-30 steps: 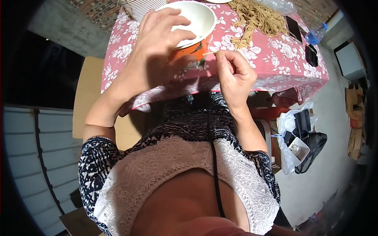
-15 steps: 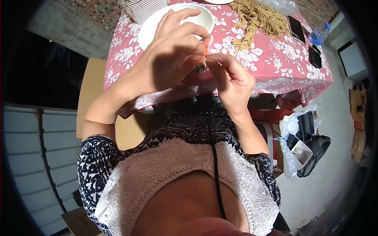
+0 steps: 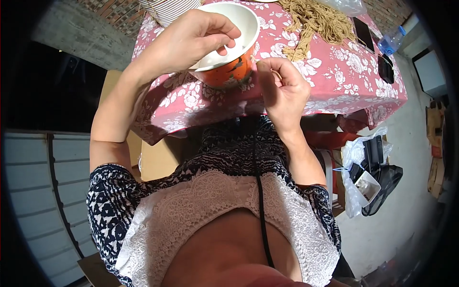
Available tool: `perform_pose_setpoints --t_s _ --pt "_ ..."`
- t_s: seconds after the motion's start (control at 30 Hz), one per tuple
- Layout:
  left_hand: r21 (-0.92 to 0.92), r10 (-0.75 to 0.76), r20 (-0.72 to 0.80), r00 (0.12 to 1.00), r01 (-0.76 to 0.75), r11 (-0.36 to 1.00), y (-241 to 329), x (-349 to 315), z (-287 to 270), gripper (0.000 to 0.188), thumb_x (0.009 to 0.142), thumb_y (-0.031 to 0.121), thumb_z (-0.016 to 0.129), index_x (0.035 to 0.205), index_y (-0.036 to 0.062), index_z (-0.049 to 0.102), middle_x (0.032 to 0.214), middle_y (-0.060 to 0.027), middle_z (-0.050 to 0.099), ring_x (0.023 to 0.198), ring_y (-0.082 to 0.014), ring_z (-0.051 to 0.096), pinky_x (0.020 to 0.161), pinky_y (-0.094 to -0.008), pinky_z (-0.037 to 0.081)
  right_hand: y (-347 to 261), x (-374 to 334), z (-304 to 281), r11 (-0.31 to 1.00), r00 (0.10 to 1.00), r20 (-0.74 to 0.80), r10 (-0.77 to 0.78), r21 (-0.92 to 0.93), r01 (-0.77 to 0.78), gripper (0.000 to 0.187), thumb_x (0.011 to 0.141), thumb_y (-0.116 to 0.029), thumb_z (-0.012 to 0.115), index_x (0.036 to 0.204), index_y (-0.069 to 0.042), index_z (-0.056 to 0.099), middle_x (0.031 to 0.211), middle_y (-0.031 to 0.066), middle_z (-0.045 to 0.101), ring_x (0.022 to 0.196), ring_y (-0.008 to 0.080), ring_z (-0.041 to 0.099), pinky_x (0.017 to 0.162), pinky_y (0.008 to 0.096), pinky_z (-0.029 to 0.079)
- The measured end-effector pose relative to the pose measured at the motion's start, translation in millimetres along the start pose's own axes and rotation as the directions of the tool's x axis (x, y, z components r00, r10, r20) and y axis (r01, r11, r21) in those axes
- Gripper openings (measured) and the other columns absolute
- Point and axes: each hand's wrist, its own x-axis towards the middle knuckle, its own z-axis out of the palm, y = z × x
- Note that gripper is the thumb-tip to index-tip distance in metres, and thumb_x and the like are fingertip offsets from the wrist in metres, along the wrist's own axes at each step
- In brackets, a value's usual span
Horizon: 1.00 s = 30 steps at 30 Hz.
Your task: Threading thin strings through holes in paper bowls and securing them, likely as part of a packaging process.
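Note:
A round bowl point(image 3: 224, 75), white inside and orange with dark patterning outside, stands near the front edge of the table. Over its left side and opening is my left hand point(image 3: 198, 38), fingers curled and thumb drawn toward them; anything held there is too small to make out. Just right of the bowl is my right hand point(image 3: 287, 91), raised with thumb and forefinger pinched together. What sits in that pinch, if anything, cannot be made out. The bowl's contents are partly hidden by my left hand.
A pink floral cloth point(image 3: 334, 79) covers the table. Tan yarn point(image 3: 320, 24), a dark phone point(image 3: 363, 34), a small black object point(image 3: 385, 69) and a plastic bottle point(image 3: 392, 41) lie at the right. A striped container point(image 3: 169, 9) stands back left. Bags point(image 3: 354, 182) sit right, below the table.
My left hand has moved left and away from my right hand, baring the bowl's orange side. My right hand has stayed nearly in place, still pinched.

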Motion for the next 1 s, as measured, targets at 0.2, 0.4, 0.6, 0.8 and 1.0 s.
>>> perform_pose_setpoints --t_s 0.2,0.4,0.6,0.8,1.0 --pt "-0.063 -0.001 0.143 0.99 0.01 0.998 0 6 -2 0.026 0.094 0.008 0.06 0.116 -0.0055 0.064 0.096 -0.0063 0.068 0.09 -0.0089 0.063 0.081 -0.023 0.051 -3 4 1 0.998 0.998 0.031 0.054 -0.029 -0.053 0.007 0.091 -0.004 0.063 0.091 0.003 0.066 0.07 -0.0071 0.053 0.063 -0.0002 0.043 0.056 0.0166 0.036" --pt "-0.104 0.005 0.172 0.985 0.014 0.994 -3 5 -3 0.027 0.094 0.009 0.062 0.117 -0.0043 0.064 0.099 -0.0059 0.069 0.092 -0.0101 0.063 0.084 -0.0239 0.051 -6 6 4 0.998 0.996 0.056 0.063 -0.027 -0.062 0.007 0.092 -0.004 0.063 0.092 0.002 0.066 0.067 -0.008 0.052 0.061 0.0001 0.043 0.056 0.0169 0.037" --pt "-0.081 -0.017 0.229 0.973 0.036 0.996 -5 10 -2 0.029 0.092 0.01 0.063 0.118 -0.0043 0.064 0.102 -0.0058 0.069 0.094 -0.01 0.062 0.086 -0.0261 0.05 -5 9 10 1.0 1.0 -0.004 0.016 0.015 -0.016 0.007 0.09 -0.006 0.066 0.085 -0.001 0.066 0.055 -0.003 0.048 0.054 0.0029 0.043 0.049 0.0225 0.038" --pt "-0.156 0.026 0.303 0.953 0.023 0.988 -9 21 -1 0.02 0.09 0.01 0.063 0.102 -0.0054 0.066 0.086 -0.0021 0.067 0.079 -0.0061 0.059 0.073 -0.0215 0.048 -6 16 14 0.997 0.997 0.025 0.078 0.013 -0.078 0.007 0.09 -0.007 0.066 0.087 -0.001 0.067 0.056 -0.0016 0.051 0.055 0.0036 0.046 0.051 0.0228 0.041" --pt "-0.221 0.004 0.206 0.978 0.042 0.974 -15 18 -2 0.016 0.09 0.01 0.059 0.076 0.0007 0.058 0.071 -0.0003 0.061 0.065 -0.0049 0.054 0.061 -0.0199 0.043 -9 10 0 0.978 0.996 0.084 0.025 -0.21 -0.007 0.009 0.089 -0.008 0.067 0.089 0.002 0.066 0.061 -0.0002 0.053 0.058 0.0048 0.047 0.054 0.0234 0.042"
